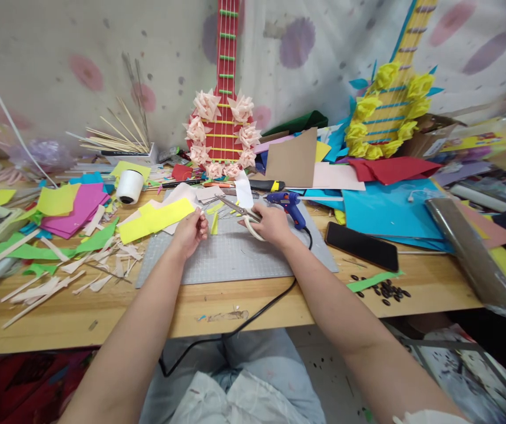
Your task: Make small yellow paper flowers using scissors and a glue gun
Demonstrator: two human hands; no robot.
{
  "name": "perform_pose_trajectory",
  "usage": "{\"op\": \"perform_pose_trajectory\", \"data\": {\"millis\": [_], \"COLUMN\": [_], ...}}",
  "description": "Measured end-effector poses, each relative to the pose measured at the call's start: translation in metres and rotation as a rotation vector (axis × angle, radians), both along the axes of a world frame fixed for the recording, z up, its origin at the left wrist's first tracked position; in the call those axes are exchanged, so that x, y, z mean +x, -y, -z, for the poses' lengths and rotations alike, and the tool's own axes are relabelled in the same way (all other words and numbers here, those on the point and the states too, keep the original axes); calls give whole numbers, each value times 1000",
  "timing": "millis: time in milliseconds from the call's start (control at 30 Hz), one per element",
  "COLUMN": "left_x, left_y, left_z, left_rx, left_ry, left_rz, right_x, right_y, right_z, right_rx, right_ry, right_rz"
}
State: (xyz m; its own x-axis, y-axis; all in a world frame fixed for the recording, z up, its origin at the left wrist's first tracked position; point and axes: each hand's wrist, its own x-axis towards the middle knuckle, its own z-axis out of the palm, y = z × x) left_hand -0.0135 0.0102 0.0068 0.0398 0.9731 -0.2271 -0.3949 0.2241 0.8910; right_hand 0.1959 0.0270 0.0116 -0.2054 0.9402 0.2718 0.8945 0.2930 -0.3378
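Scissors (242, 211) with white handles and metal blades are seen above the grey cutting mat (235, 259), blades directed far-left. The handles are gripped by the right hand (274, 224). The left hand (189, 231) is curled narrow beside the right end of a bright yellow strip (158, 221); whether anything is pinched cannot be told. Far left, thin sticks (112, 143) are held in a small white box (140, 157).

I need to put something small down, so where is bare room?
The gray mat, nearer than the scissors and between the forearms, looks free. The table between mat and front edge is mostly bare, crossed by a black cable. Crowded: the left, with paper scraps, and the back, around the red guitar.
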Motion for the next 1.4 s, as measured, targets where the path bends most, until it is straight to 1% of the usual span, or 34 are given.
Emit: {"op": "perform_pose_trajectory", "data": {"millis": [167,267,367,467,567,633,733,800,933,1000,1067,1200,1300,1400], "left_x": [-7,-12,-19,-27,-35,-41,-50,-56,-67,-70,-73,-75,-76,-73], "left_y": [-4,-9,-13,-15,-16,-16,-17,-18,-19,-19,-19,-20,-21,-20], "left_z": [3,7,8,6,2,-1,-4,-7,-13,-14,-12,-7,-5,-9], "left_rx": [35,78,128,192,255,274,255,213,87,53,89,268,282,283], "left_ry": [-205,-303,-362,-343,-315,-289,-197,-90,181,240,208,65,33,73], "left_rz": [-152,-258,-423,-556,-667,-736,-829,-877,-936,-963,-986,-983,-961,-964], "right_x": [1,0,-3,-8,-16,-23,-37,-51,-86,-105,-122,-148,-159,-161], "right_y": [1,2,4,7,12,15,18,19,16,15,16,17,19,20], "right_z": [-3,-4,-5,-9,-15,-20,-26,-30,-34,-33,-31,-26,-24,-27], "right_rx": [-27,-31,-42,-42,-51,-87,-157,-176,-179,-198,-224,-228,-237,-200], "right_ry": [-74,-26,66,161,257,308,345,349,337,321,289,245,238,185], "right_rz": [61,71,87,38,-74,-136,-181,-183,-200,-229,-234,-264,-274,-256]}}
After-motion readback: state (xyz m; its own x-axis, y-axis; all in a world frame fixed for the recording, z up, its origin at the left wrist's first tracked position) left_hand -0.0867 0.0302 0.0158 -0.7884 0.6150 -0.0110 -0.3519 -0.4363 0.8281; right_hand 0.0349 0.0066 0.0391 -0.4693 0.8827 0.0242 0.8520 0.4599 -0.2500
